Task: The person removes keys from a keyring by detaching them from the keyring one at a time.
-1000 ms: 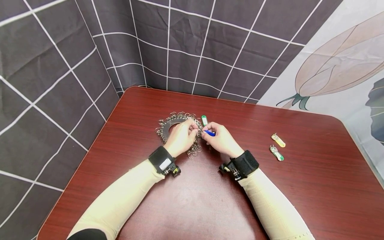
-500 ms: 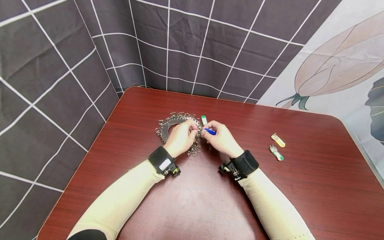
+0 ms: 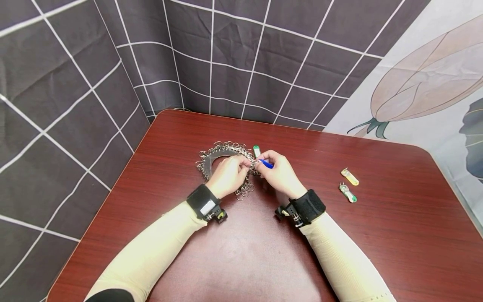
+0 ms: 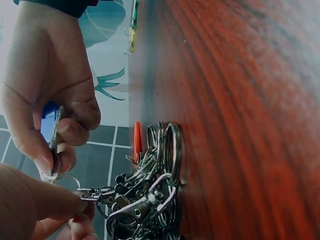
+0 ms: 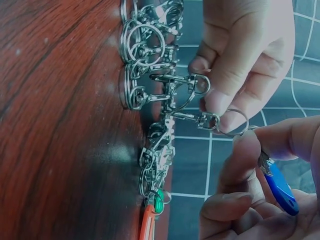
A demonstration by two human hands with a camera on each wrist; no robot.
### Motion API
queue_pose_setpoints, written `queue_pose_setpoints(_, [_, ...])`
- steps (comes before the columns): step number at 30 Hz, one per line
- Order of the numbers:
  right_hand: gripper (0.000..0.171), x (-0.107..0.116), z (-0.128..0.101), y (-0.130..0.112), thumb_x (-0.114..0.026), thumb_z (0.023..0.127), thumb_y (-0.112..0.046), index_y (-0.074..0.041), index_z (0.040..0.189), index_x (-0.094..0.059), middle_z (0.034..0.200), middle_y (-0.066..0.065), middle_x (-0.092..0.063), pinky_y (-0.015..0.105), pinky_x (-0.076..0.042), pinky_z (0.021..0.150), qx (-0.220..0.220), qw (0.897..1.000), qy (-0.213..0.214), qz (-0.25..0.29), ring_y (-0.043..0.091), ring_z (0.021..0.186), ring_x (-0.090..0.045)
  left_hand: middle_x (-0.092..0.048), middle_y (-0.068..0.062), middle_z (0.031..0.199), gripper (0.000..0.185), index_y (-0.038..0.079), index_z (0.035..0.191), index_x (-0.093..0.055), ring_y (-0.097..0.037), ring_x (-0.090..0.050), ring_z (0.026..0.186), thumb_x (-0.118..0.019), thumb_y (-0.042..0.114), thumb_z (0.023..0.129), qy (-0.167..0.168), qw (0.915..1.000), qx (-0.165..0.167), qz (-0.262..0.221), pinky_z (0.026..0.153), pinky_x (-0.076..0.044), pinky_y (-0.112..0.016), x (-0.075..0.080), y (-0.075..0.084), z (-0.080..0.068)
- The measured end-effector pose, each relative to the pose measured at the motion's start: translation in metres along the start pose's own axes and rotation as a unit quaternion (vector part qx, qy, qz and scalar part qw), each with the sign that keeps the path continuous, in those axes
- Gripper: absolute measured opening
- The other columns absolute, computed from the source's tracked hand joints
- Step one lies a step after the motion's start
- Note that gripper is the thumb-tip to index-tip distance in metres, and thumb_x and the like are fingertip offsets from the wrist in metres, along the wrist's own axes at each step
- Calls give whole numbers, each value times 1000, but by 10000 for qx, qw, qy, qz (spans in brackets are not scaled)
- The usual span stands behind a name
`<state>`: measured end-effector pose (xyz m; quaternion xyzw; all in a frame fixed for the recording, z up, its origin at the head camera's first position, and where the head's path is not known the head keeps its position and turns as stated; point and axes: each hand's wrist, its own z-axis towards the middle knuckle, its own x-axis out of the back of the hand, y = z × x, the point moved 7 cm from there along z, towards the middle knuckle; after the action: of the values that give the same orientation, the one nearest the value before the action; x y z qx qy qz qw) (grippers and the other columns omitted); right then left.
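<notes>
Both hands meet over the far-middle part of the dark red surface (image 3: 264, 251), just at the right end of a heap of metal key rings and clasps (image 3: 211, 157).

Left hand (image 3: 228, 174): fingers curled, thumb and forefinger pinching a small swivel clasp (image 5: 192, 117) lifted off the heap (wrist views show it clearly). A thin split ring (image 5: 232, 122) hangs at the clasp's end, between the two hands.

Right hand (image 3: 279, 174): fingers curled tight round a blue key tag (image 3: 266, 163), thumb and forefinger clamped on its metal end, right against the split ring. Whether the tag is already threaded on the ring, cannot tell.

The heap lies in a curved arc on the surface, toward the far left edge, touching the left hand's knuckles.

Green key tag (image 3: 257, 151) lies flat just beyond the right hand's fingertips, next to the heap's right end. An orange tag (image 5: 146, 225) sits low beside the heap in the wrist views.

Well apart, toward the right edge: a yellow key tag (image 3: 350, 176) and a second green key tag (image 3: 348, 193), close together, not touching either hand.

Both wrists carry black straps; cream sleeves on the forearms.
</notes>
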<state>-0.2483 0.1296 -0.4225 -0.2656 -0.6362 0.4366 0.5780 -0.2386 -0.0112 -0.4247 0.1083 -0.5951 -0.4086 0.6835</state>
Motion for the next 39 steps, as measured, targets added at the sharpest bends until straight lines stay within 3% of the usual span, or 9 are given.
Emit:
queue_pose_setpoints(8, [11, 0, 0, 1, -62, 90, -13, -6, 97, -61, 78, 12, -62, 29, -49, 54, -53, 10000, 11, 48, 37, 67, -63, -60, 2, 82, 5, 13, 91, -66, -10, -57, 74, -61, 13, 90, -106, 9996, 164, 218, 66, -46, -27, -2, -3, 0])
queue_pose_setpoints(19, [10, -6, -1, 3, -64, 91, -12, -6, 98, -61, 79, 15, -64, 34, -51, 50, -11, 9997, -242, -16, 37, 63, -63, -56, 2, 73, 4, 12, 95, -55, -15, -56, 68, -55, 15, 94, -11, 9991, 397, 158, 61, -45, -31, 0, -6, -2])
queue_pose_setpoints(24, [10, -8, -2, 4, -65, 90, -10, -6, 98, -60, 78, 13, -62, 41, -53, 50, 3, 9993, -375, -54, 38, 58, -62, -59, 1, 79, 4, 11, 97, -56, -14, -57, 71, -57, 11, 93, 238, 9991, 331, 85, 64, -46, -31, 4, -4, -1])
queue_pose_setpoints(28, [10, -8, -1, 4, -65, 90, -11, -6, 97, -60, 81, 18, -63, 48, -53, 51, -52, 9992, -404, 44, 40, 57, -62, -61, 2, 80, 5, 13, 95, -58, -13, -57, 71, -60, 11, 92, 324, 9989, 319, 100, 64, -46, -30, 6, -4, 0])
queue_pose_setpoints(39, [10, -7, -2, 4, -63, 90, -10, -4, 98, -60, 82, 23, -63, 50, -52, 50, -66, 9991, -362, 223, 42, 52, -60, -62, 3, 80, 5, 13, 93, -58, -12, -57, 70, -61, 11, 91, 259, 9994, 184, 121, 64, -46, -30, 5, -2, 0])
